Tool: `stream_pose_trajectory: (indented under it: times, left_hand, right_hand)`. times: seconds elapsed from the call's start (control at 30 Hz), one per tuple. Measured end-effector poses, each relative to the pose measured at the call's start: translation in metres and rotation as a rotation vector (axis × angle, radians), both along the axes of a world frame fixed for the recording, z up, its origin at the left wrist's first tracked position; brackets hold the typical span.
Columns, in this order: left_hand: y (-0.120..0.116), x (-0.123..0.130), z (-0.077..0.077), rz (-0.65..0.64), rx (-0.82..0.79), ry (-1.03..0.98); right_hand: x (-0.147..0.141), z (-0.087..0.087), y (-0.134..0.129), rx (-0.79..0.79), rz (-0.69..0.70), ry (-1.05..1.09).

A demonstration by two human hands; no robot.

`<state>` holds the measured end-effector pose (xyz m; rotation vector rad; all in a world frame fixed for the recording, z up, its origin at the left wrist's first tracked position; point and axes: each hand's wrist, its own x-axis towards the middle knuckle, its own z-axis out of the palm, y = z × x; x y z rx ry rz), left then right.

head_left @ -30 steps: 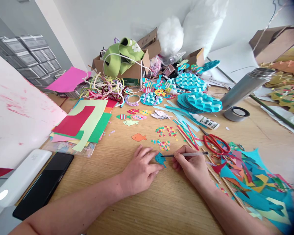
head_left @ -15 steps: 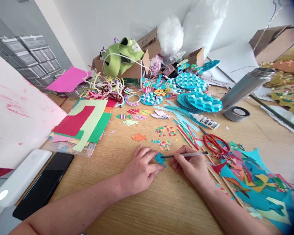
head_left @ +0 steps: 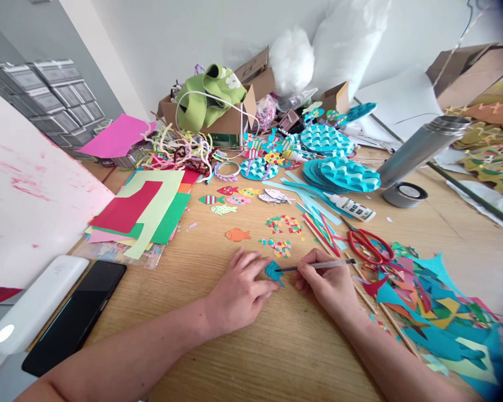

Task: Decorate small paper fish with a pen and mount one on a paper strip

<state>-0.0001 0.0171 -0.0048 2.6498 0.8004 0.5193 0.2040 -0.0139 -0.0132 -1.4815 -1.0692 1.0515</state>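
A small blue paper fish (head_left: 273, 271) with dark drawn lines lies flat on the wooden table. My left hand (head_left: 243, 287) rests beside it, forefinger and thumb pinning its edges against the tabletop. In my right hand (head_left: 324, 282) a slim pen (head_left: 329, 263) is pinched, its dark tip touching the fish near the tail. Just beyond lies a plain orange paper fish (head_left: 237, 234). Farther back are several decorated paper fish (head_left: 224, 210) and some white ones (head_left: 275, 196). Little piles of coloured paper bits (head_left: 283, 225) sit ahead of my hands.
Red-handled scissors (head_left: 369, 245) and a heap of paper scraps (head_left: 440, 312) lie at right, with wooden sticks (head_left: 396, 326) alongside. Behind them are a glue bottle (head_left: 352, 207) and a steel flask (head_left: 423, 148). Coloured sheets (head_left: 151, 206) and a phone (head_left: 75, 315) occupy the left.
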Motion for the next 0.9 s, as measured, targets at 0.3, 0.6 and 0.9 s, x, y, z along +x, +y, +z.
stream_pose_trajectory:
  times: [0.3, 0.6, 0.9]
  left_hand:
    - [-0.0002, 0.0001, 0.0001, -0.001, -0.003, 0.001]
    - [0.0001, 0.0002, -0.0015, 0.003, 0.004, -0.005]
    - [-0.0005, -0.0007, -0.0011, 0.0, -0.013, 0.011]
  right_hand:
    - [-0.0004, 0.0018, 0.001, -0.002, 0.002, 0.001]
    - [-0.0004, 0.0035, 0.0012, -0.004, 0.001, -0.002]
    - [0.0001, -0.0006, 0.0004, 0.006, 0.009, 0.029]
